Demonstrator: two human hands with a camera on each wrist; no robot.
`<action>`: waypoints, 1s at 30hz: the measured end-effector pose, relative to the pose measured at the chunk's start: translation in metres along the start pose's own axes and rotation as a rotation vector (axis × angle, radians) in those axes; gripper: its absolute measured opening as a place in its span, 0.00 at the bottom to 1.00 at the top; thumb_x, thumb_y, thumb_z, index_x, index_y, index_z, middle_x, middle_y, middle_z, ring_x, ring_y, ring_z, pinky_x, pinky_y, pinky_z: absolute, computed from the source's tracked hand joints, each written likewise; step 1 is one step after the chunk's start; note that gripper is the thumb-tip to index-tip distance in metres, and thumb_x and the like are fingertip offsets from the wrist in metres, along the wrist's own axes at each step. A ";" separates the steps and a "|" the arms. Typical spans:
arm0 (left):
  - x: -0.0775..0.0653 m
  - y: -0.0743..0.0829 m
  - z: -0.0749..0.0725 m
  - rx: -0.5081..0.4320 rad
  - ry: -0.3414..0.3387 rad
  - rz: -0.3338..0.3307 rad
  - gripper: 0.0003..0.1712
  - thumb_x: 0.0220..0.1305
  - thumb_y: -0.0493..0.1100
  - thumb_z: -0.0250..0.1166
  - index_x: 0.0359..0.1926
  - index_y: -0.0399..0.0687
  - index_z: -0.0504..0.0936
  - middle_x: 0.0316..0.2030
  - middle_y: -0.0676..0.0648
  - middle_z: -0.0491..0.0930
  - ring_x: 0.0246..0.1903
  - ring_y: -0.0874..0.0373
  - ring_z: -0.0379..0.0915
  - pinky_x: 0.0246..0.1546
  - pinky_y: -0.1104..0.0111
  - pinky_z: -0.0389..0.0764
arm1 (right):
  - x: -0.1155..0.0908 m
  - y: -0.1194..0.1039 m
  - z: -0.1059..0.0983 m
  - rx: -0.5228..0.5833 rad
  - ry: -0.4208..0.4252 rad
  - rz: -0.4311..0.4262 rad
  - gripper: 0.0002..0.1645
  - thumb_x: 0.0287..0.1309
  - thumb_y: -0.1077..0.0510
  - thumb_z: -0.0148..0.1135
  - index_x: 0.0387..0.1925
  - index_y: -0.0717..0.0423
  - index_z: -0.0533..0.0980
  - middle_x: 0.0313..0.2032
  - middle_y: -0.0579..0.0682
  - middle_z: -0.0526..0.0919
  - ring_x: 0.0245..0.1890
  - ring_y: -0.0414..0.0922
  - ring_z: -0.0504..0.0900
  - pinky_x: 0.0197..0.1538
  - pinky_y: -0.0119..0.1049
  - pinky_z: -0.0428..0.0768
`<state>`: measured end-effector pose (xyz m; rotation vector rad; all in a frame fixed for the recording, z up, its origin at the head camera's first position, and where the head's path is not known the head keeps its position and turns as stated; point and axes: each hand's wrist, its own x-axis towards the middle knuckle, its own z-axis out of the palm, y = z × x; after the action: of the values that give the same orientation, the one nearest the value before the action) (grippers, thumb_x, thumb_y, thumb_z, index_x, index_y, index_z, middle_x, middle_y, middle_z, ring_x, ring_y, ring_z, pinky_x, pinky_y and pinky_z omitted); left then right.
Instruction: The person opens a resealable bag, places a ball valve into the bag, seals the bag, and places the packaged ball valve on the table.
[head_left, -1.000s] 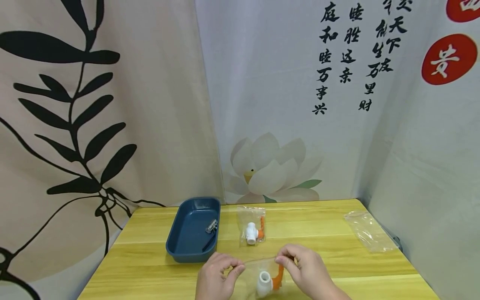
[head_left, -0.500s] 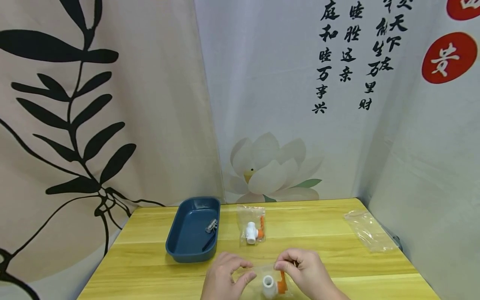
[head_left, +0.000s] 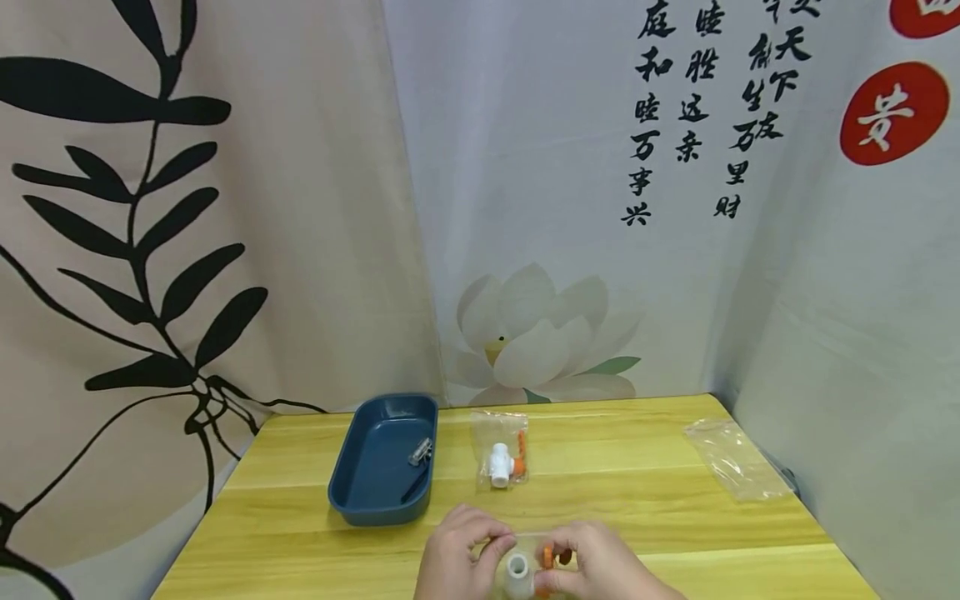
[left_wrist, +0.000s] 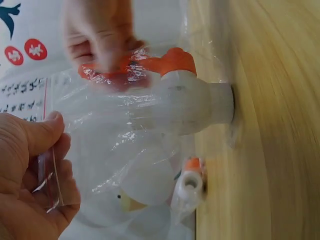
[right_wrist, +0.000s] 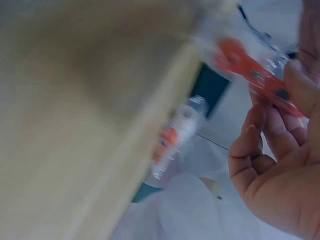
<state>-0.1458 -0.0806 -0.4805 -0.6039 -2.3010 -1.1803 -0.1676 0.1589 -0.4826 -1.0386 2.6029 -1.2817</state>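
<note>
A white ball valve [left_wrist: 192, 107] with an orange lever handle [right_wrist: 252, 72] is inside a clear plastic bag [left_wrist: 107, 150]. It stands on end at the table's front in the head view. My left hand [head_left: 465, 557] pinches the bag's open edge between thumb and fingers, seen close in the left wrist view. My right hand [head_left: 600, 565] grips the orange handle at its free end; whether bag film lies between fingers and handle I cannot tell. A second bagged ball valve [head_left: 500, 465] lies farther back on the table.
A blue tray [head_left: 352, 467] stands at the back left, with a small metal piece [head_left: 421, 452] and a dark slim item [head_left: 415, 483] in it. An empty clear bag [head_left: 738, 461] lies at the table's right edge. A printed curtain hangs behind.
My right hand has gone from pinching the bag's edge to gripping the orange handle. The left hand has shifted right, still at the bag's edge, and the valve has moved slightly.
</note>
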 end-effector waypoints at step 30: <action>-0.016 -0.017 -0.056 0.104 -0.154 -0.381 0.09 0.66 0.58 0.75 0.37 0.63 0.91 0.31 0.67 0.84 0.32 0.74 0.71 0.34 0.74 0.77 | -0.007 0.003 -0.055 -0.068 0.233 0.263 0.15 0.71 0.48 0.70 0.45 0.57 0.88 0.33 0.42 0.92 0.29 0.28 0.82 0.32 0.29 0.82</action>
<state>-0.1309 -0.1384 -0.4717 -0.2286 -2.6728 -1.2030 -0.1821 0.2022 -0.4503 -0.5554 2.8500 -1.3267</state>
